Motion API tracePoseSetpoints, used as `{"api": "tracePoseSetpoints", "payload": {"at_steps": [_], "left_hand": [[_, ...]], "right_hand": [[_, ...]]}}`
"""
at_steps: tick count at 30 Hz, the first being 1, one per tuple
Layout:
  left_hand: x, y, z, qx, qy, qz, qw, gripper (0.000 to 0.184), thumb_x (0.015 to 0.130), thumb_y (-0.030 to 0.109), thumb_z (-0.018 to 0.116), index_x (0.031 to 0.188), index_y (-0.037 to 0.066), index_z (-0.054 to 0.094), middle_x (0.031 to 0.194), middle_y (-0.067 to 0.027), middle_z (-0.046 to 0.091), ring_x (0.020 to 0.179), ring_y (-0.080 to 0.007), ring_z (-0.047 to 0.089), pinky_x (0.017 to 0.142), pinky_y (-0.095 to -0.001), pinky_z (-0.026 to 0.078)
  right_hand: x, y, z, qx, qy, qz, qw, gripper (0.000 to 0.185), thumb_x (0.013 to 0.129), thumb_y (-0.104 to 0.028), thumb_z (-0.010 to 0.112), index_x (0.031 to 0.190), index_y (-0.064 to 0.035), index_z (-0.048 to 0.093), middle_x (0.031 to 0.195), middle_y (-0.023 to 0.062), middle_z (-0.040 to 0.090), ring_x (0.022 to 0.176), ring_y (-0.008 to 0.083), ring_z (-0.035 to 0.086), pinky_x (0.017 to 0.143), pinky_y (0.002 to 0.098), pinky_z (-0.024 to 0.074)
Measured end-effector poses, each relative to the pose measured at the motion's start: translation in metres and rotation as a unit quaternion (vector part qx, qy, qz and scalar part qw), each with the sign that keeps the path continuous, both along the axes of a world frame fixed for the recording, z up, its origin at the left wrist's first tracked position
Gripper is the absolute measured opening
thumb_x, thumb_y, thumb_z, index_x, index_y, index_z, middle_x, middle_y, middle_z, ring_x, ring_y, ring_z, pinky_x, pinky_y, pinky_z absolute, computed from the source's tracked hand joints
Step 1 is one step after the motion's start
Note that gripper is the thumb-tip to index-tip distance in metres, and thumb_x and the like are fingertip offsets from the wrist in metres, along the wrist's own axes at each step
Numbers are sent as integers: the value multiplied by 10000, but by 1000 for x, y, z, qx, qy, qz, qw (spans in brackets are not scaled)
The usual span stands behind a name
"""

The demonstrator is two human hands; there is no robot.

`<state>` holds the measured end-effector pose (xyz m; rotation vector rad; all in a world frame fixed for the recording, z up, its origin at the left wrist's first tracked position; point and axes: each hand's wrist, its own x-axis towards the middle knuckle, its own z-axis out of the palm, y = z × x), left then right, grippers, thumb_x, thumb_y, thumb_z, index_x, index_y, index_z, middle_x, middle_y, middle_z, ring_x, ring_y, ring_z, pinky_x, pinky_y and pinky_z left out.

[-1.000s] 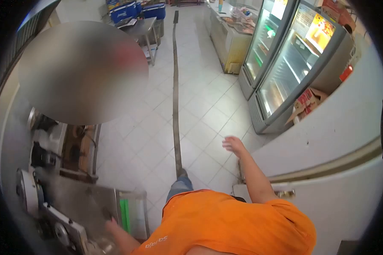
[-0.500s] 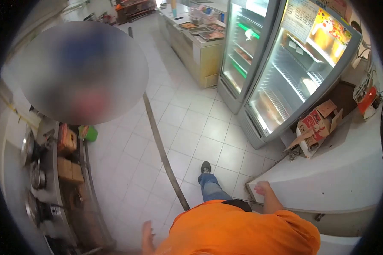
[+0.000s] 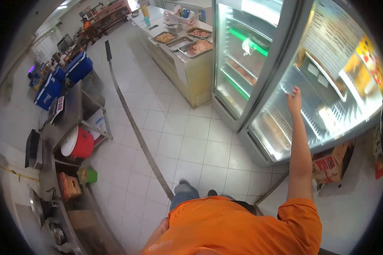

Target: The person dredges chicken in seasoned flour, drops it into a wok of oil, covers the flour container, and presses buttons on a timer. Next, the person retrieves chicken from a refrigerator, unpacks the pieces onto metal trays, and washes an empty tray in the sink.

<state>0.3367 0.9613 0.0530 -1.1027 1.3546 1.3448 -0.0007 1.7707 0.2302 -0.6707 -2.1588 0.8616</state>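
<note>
My right arm stretches forward and my right hand (image 3: 294, 100) is raised in front of the right-hand glass-door fridge (image 3: 264, 148). Its fingers are slightly bent and apart, with nothing visible in them. Whether the fingertips touch the glass I cannot tell. Behind the glass are lit wire shelves (image 3: 276, 126) and a sheet of printed paper (image 3: 325, 42) is on the upper door. My left hand (image 3: 159, 231) hangs low beside my orange shirt (image 3: 238, 225); its fingers are mostly hidden.
A second lit fridge (image 3: 227, 111) adjoins on the left. Beyond it, a counter (image 3: 191, 83) bears metal trays of food (image 3: 196, 48). On the left stand a red bucket (image 3: 83, 142), a green bin (image 3: 88, 175) and blue coolers (image 3: 78, 68). A cardboard box (image 3: 327, 168) sits at right.
My right hand has risen from near the white surface to the fridge door. I am closer to the fridges. The large blurred shape at left is gone, and my left hand has drawn in to my side.
</note>
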Motion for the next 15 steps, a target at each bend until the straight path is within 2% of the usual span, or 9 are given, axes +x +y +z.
{"api": "tracePoseSetpoints", "payload": {"at_steps": [3, 6, 8, 10, 12, 15], "left_hand": [[-106, -5, 1, 19, -30, -25, 999, 396, 974, 366, 493, 1177, 47, 610, 1180, -185, 659, 1032, -315, 642, 926, -463, 517], [-212, -11, -1, 33, -65, -47, 996, 376, 989, 336, 472, 1137, 32, 637, 1131, -192, 695, 989, -308, 673, 920, -434, 531], [-283, -8, -18, 67, -82, -72, 992, 376, 985, 341, 479, 1127, 32, 639, 1117, -189, 698, 976, -309, 677, 912, -431, 535], [-355, -5, -32, 98, -100, -98, 985, 377, 982, 346, 486, 1118, 31, 642, 1103, -186, 702, 963, -309, 680, 904, -428, 538], [-423, 2, -42, 128, -123, -128, 976, 377, 979, 352, 494, 1108, 31, 645, 1089, -184, 706, 950, -310, 683, 896, -425, 542], [-513, 19, -52, 162, -152, -172, 960, 379, 974, 359, 505, 1094, 30, 649, 1067, -180, 712, 930, -311, 688, 883, -421, 547]], "right_hand": [[-69, -5, 45, 80, 21, 1, 997, 614, 823, -186, 742, 1357, -47, 473, 1163, 181, 648, 1034, 299, 654, 877, 399, 510], [-111, -5, 50, 102, -32, -82, 991, 613, 811, -216, 749, 1333, -24, 490, 1108, 189, 661, 1023, 298, 656, 878, 409, 509], [-124, -6, 46, 94, -13, -147, 985, 607, 807, -229, 739, 1315, -4, 495, 1085, 202, 661, 1017, 330, 653, 896, 422, 500], [-133, -20, 51, 163, -50, -212, 962, 596, 817, -223, 716, 1316, 8, 487, 1096, 211, 659, 1038, 368, 642, 912, 438, 490], [-146, -29, 46, 206, 5, -245, 947, 560, 824, -230, 702, 1290, 4, 497, 1082, 208, 659, 1027, 386, 637, 900, 450, 484], [-160, -50, 59, 116, -26, -315, 942, 510, 833, -237, 692, 1237, 13, 507, 1101, 209, 657, 1041, 376, 639, 896, 441, 482]]}}
